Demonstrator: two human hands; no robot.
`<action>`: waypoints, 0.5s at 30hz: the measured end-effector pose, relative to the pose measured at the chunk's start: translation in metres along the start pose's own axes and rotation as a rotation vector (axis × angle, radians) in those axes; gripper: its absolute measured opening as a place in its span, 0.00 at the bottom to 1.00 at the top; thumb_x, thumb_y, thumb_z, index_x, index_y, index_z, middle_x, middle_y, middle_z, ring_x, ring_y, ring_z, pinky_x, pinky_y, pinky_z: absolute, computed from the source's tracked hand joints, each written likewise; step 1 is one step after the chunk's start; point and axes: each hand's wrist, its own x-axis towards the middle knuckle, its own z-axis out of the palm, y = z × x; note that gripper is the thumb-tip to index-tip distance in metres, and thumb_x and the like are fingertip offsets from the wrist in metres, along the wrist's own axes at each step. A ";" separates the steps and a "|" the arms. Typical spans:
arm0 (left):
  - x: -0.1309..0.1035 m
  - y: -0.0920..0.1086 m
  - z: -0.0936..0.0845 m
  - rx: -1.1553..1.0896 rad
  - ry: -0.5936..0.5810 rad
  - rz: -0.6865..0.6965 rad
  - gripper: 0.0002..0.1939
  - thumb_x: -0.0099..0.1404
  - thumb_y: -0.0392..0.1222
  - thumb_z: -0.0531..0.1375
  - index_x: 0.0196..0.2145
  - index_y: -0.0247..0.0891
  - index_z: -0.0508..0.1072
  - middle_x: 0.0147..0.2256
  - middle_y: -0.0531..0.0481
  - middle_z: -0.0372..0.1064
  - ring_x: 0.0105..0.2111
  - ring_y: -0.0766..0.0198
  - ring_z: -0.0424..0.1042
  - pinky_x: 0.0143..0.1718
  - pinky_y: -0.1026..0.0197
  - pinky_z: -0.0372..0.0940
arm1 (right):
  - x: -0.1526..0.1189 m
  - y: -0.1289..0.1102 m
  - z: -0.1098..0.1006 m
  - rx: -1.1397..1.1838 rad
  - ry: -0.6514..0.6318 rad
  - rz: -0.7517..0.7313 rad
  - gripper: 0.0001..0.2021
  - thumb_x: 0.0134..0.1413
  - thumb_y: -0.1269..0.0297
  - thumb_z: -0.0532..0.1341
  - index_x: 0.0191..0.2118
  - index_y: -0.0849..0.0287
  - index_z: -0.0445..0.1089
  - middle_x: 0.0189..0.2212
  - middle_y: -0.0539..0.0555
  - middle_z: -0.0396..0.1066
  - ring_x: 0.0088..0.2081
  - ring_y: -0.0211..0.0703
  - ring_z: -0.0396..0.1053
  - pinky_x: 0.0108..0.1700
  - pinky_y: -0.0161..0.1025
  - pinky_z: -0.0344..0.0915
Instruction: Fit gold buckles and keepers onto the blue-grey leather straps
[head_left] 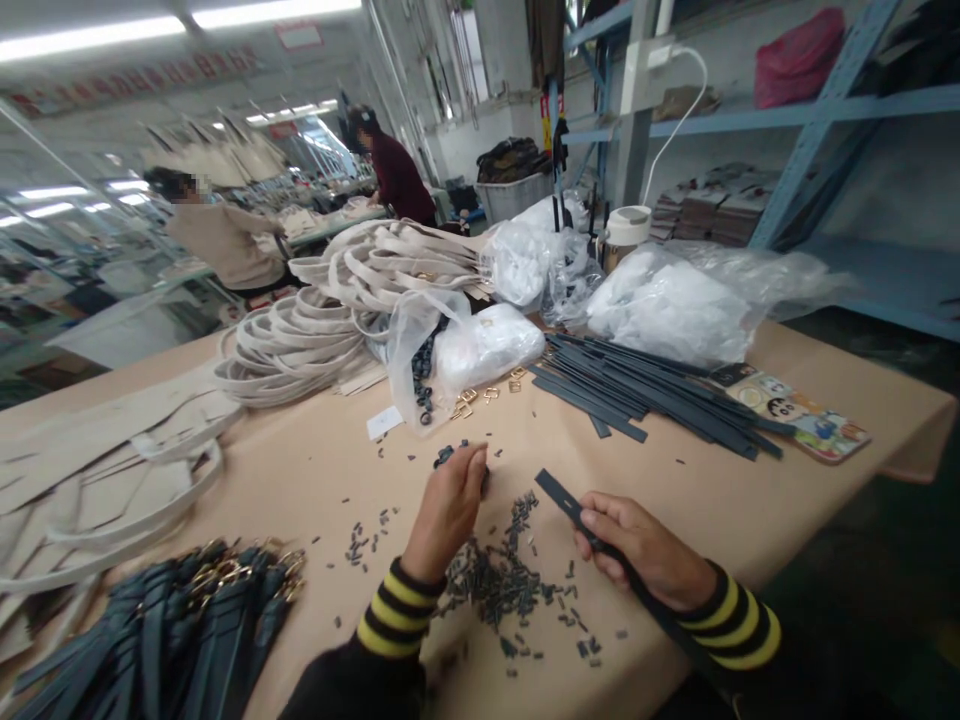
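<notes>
My right hand [645,545] is closed around a long dark strap [559,490]. A small slot shows near the strap's free end, which points up and left; the rest runs back under my wrist. My left hand [450,505] is closed, with small dark pieces [448,455] at its fingertips; their exact shape is hard to make out. Below and between the hands lies a loose pile of tiny dark bits [495,585] on the tan table [622,640]. Beyond my left hand are several gold buckles [465,405] and a clear bag with dark rings [424,375].
Dark flat straps [645,390] lie at the right, beside a cartoon-printed case [814,415]. Finished-looking dark straps with gold hardware [187,620] fill the near left. Coiled beige straps [300,345] and plastic bags [667,305] line the back. Two people stand farther off.
</notes>
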 end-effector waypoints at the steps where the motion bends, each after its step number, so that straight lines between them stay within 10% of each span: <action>1: 0.024 -0.004 0.002 0.076 -0.007 0.026 0.18 0.64 0.44 0.45 0.44 0.33 0.67 0.42 0.39 0.68 0.45 0.56 0.66 0.48 0.55 0.59 | 0.004 0.001 -0.003 0.048 0.025 0.011 0.14 0.57 0.56 0.51 0.31 0.63 0.57 0.26 0.49 0.62 0.15 0.23 0.50 0.15 0.24 0.49; 8: 0.136 -0.049 0.029 0.315 0.082 -0.144 0.19 0.61 0.43 0.48 0.39 0.19 0.64 0.39 0.20 0.64 0.46 0.38 0.64 0.46 0.40 0.55 | 0.009 0.002 -0.005 0.104 -0.020 0.050 0.14 0.58 0.55 0.51 0.32 0.64 0.58 0.25 0.49 0.63 0.14 0.22 0.51 0.14 0.23 0.48; 15: 0.118 -0.055 0.021 0.263 -0.010 -0.006 0.11 0.57 0.44 0.52 0.32 0.32 0.66 0.38 0.35 0.67 0.43 0.50 0.66 0.47 0.48 0.58 | 0.009 -0.001 -0.006 0.083 -0.094 0.056 0.16 0.58 0.54 0.50 0.33 0.65 0.58 0.25 0.50 0.64 0.15 0.22 0.52 0.15 0.22 0.49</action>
